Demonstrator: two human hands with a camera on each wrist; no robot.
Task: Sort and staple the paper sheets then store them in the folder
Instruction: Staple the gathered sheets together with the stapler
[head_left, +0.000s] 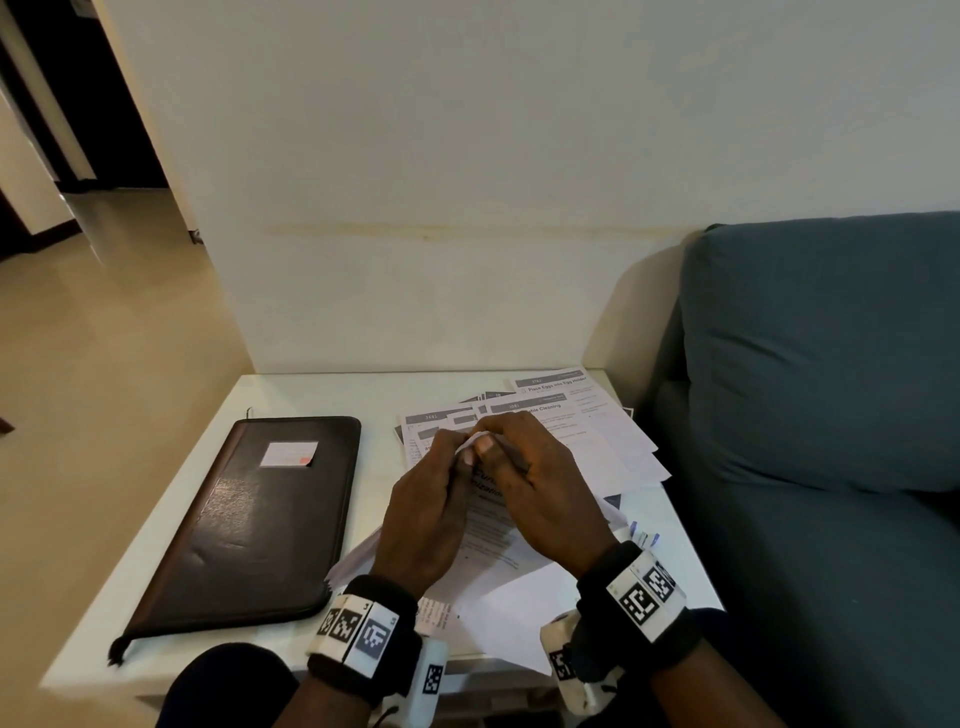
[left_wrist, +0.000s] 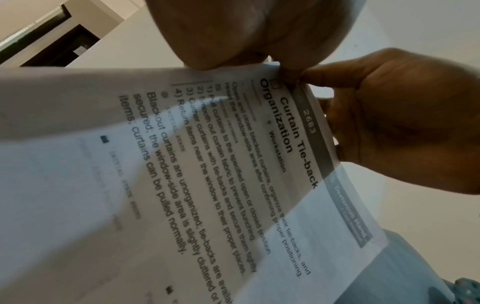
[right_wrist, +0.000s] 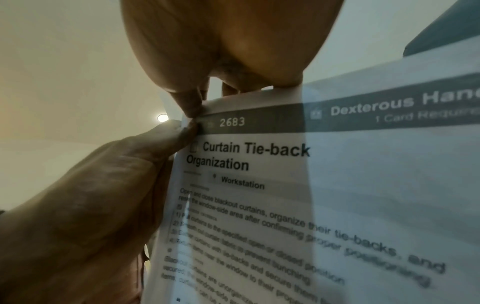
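Observation:
A printed sheet (head_left: 493, 525) headed "Curtain Tie-back Organization", number 2683, is lifted off the white table (head_left: 171, 519), with more paper behind it. My left hand (head_left: 457, 452) and right hand (head_left: 493, 441) meet at its top corner and both pinch it. The left wrist view shows my left hand (left_wrist: 272, 67) on the corner of the sheet (left_wrist: 233, 164) with the right hand's thumb (left_wrist: 311, 74) against it. In the right wrist view my right hand (right_wrist: 192, 111) pinches the sheet (right_wrist: 259, 185) just above the left hand's thumb (right_wrist: 182, 133). A shut dark leather folder (head_left: 254, 519) lies to the left.
Several more printed sheets (head_left: 587, 426) lie fanned at the table's back right, and others (head_left: 498, 618) lie under my wrists. A small blue and white item (head_left: 644, 538) sits near the right edge. A blue-grey sofa (head_left: 821, 389) stands right of the table, a wall behind.

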